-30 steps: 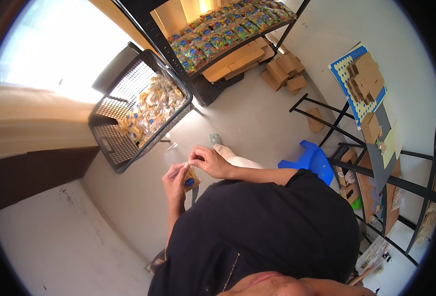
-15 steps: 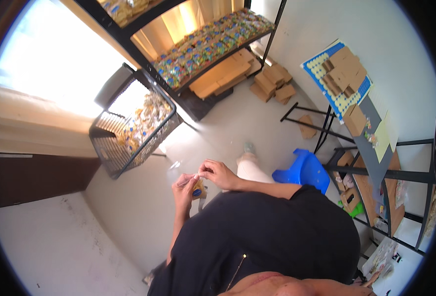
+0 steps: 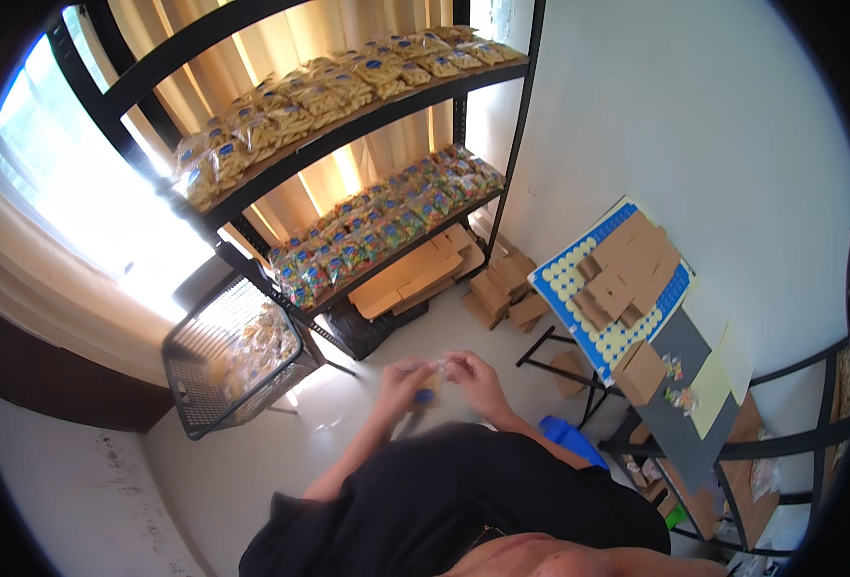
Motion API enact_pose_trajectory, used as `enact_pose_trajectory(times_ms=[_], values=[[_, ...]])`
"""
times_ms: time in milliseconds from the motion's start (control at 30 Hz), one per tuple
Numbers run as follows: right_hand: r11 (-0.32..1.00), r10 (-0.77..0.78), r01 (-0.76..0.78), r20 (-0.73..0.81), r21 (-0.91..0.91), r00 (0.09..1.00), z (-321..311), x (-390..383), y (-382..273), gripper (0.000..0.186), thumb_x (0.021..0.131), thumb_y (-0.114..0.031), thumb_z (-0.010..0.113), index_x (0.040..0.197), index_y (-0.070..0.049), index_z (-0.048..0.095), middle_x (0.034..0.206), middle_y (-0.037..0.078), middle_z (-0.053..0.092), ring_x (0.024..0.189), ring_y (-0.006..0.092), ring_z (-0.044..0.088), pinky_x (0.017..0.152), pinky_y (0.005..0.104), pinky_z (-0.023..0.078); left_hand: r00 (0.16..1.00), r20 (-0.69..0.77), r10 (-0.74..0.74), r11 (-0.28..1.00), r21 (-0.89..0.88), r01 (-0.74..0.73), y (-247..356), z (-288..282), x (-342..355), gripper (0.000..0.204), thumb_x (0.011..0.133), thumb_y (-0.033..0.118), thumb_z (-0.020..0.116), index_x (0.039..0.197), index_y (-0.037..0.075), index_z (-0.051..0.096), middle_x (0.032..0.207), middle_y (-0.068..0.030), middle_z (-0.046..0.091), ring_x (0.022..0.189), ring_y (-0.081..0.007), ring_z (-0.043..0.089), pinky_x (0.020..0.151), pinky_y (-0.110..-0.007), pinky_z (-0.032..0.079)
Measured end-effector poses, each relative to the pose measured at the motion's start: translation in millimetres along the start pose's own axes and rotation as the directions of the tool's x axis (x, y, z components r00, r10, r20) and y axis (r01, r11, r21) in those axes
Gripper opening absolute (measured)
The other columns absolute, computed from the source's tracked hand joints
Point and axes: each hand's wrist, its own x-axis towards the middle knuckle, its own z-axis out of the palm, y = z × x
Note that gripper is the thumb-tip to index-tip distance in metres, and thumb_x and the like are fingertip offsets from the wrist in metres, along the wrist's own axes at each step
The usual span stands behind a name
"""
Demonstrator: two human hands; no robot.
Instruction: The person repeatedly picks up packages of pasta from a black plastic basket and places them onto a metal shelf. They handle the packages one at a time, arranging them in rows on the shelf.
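Note:
A small clear snack bag (image 3: 425, 395) with yellowish contents and a round blue label hangs in front of my body. My left hand (image 3: 402, 387) is closed on its upper left part. The fingers of my right hand (image 3: 476, 380) are pinched at the bag's top edge, close beside the left fingertips. The bag's lower end is blurred against the floor.
Ahead stands a black shelf rack (image 3: 338, 130) lined with packed snack bags. A dark mesh basket (image 3: 179, 385) at the left holds more bags. Cardboard boxes (image 3: 502, 288) lie by the wall. To the right are a grey table (image 3: 680, 423) and a blue stool (image 3: 571, 440).
My view has tilted up, bringing the upper shelf into sight. Both hands stay at the bag, and the right fingertips are now slightly farther from the left ones.

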Motion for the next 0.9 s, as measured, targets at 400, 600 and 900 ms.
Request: enact_pose_trajectory(times_ms=[400,600,900], values=[[0.995,-0.047,0.067,0.238,-0.076,0.97,-56.8,77.7,-25.4,0.062,0.079,-0.004,0.074,0.131,-0.001,0.041,0.124,0.013,0.051,0.112,0.022,0.055,0.094,0.0352,0.047,0.962,-0.273,0.018,0.872,-0.467,-0.149,34.9,47.4,93.1,0.02,0.097,0.018,0.056,0.105,0.001,0.061,0.096,-0.0042,0.062,0.087,-0.0121,0.06,0.078,-0.027,0.049],[0.993,-0.08,0.097,0.228,-0.064,0.97,-61.3,149.8,-22.0,0.051,0.083,0.0,0.066,0.129,0.0,0.044,0.12,0.012,0.053,0.107,0.0188,0.056,0.091,0.0324,0.047,0.977,-0.209,0.052,0.837,-0.524,-0.157,53.6,29.1,155.1,0.03,0.099,0.019,0.05,0.118,-0.004,0.057,0.109,-0.0096,0.063,0.1,-0.0166,0.061,0.086,-0.032,0.05],[0.899,-0.356,0.395,0.208,-0.19,0.911,-63.0,283.0,-100.4,0.045,0.085,0.012,0.057,0.124,-0.004,0.043,0.114,0.009,0.056,0.104,0.0177,0.059,0.088,0.0307,0.05,0.91,-0.051,0.412,0.749,-0.549,-0.37,135.9,-12.2,255.1,0.044,0.101,0.022,0.043,0.136,-0.004,0.041,0.13,-0.0145,0.054,0.118,-0.0221,0.054,0.101,-0.038,0.044]])
